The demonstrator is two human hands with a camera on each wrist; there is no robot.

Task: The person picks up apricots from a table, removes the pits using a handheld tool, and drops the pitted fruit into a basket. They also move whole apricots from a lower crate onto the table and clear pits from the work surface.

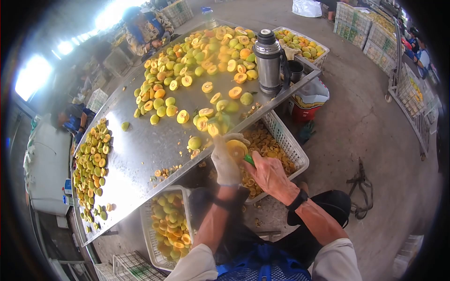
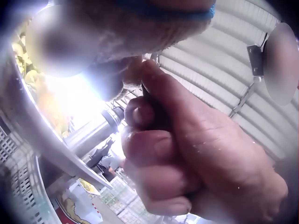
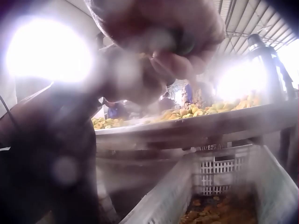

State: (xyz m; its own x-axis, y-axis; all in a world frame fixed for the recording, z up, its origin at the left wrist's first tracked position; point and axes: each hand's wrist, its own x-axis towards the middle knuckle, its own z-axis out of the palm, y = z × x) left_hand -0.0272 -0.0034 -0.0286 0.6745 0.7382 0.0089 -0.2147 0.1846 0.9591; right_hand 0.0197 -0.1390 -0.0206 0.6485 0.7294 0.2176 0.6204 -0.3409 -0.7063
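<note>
In the head view, my gloved left hand [image 1: 226, 164] holds a peach half [image 1: 236, 149], its orange cut face showing, over a crate by the table edge. My bare right hand [image 1: 272, 175] grips the green handle of a small knife [image 1: 249, 160] right beside that peach; the blade is hidden. In the left wrist view the right hand's fingers [image 2: 159, 149] are curled, with the thumb stretched forward. The right wrist view shows both hands close together above the table's level. Whole and halved peaches [image 1: 187, 61] are heaped on the metal table [image 1: 140, 154].
A white crate [image 1: 300, 161] of pits and scraps stands below my hands. Another crate [image 1: 146, 225] of peaches is at my left leg. A steel thermos [image 1: 268, 65] and black cup [image 1: 295, 70] stand near the table's right edge. Another person [image 1: 145, 30] sits across the table.
</note>
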